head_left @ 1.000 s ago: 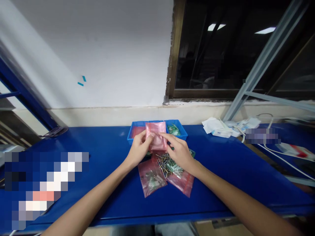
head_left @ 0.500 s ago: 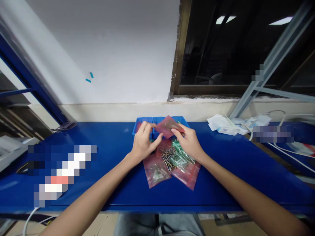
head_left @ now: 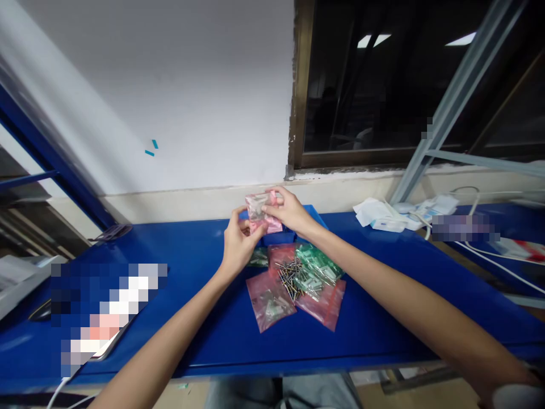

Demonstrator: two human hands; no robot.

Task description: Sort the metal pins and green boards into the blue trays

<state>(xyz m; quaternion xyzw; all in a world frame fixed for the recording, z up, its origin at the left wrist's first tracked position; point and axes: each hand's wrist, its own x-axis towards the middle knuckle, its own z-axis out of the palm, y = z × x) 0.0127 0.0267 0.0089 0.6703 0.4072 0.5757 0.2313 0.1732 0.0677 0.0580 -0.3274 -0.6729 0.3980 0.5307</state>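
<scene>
A small pink plastic bag (head_left: 260,205) is held up between both hands, over the blue bin (head_left: 314,218) at the back of the table. My left hand (head_left: 239,236) pinches its lower left part. My right hand (head_left: 292,211) grips its right side, thumb across the front. What lies inside the bag is too small to name. Below the hands is a heap of thin metal pins or screws (head_left: 290,277) on pink bags. A green bag (head_left: 319,264) with pale pieces overlaps the heap, and another pink bag (head_left: 272,304) with pale pieces lies in front.
The blue table (head_left: 204,335) meets a white wall at its back. White packets and cables (head_left: 383,216) lie at the right rear beside a grey metal post (head_left: 443,113). A blurred-out device with a white cable is at left, near a dark mouse (head_left: 40,311).
My right hand has moved left and up with the pink bag. My left hand, open beside it before, now holds the bag's lower part. The camera view has shifted slightly.
</scene>
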